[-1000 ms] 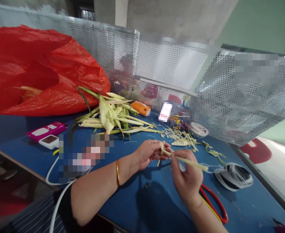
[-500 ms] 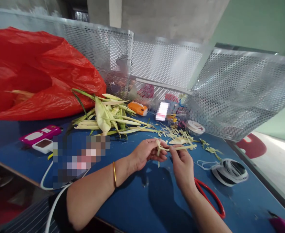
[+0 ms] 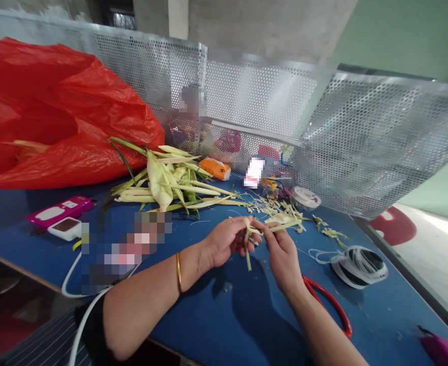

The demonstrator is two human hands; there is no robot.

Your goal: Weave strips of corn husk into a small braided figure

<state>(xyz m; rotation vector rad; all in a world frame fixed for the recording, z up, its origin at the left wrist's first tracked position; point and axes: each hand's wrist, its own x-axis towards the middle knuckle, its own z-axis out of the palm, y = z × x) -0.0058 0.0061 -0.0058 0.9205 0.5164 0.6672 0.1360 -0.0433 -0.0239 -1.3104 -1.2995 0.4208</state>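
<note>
Clock directions are read from your two hands at the centre, with twelve at the far side. Your left hand point(image 3: 227, 243), wearing a smooth gold-coloured bangle point(image 3: 178, 273), pinches a narrow, flat, pale yellow strip of husk point(image 3: 248, 233) between thumb and curled fingers. The strip lies bent across these fingers, one end hanging at six o'clock. Your right hand point(image 3: 284, 250), at three o'clock of the left, pinches the strip with thumb and forefinger pressed together; a length of it projects beyond at two o'clock. Both hands are above the blue, flat-topped table point(image 3: 204, 330). At ten o'clock lies a heap of long, pale green husk leaves point(image 3: 160, 183), just before a large, open, red plastic bag point(image 3: 105, 117). At eleven o'clock is a small, orange, soft packet point(image 3: 214, 168); at one o'clock, scattered pale husk scraps point(image 3: 271, 208); near three o'clock, a black-and-white bundle of wound cord point(image 3: 360, 267); at four o'clock, a curved, glossy red loop point(image 3: 336, 307).
</note>
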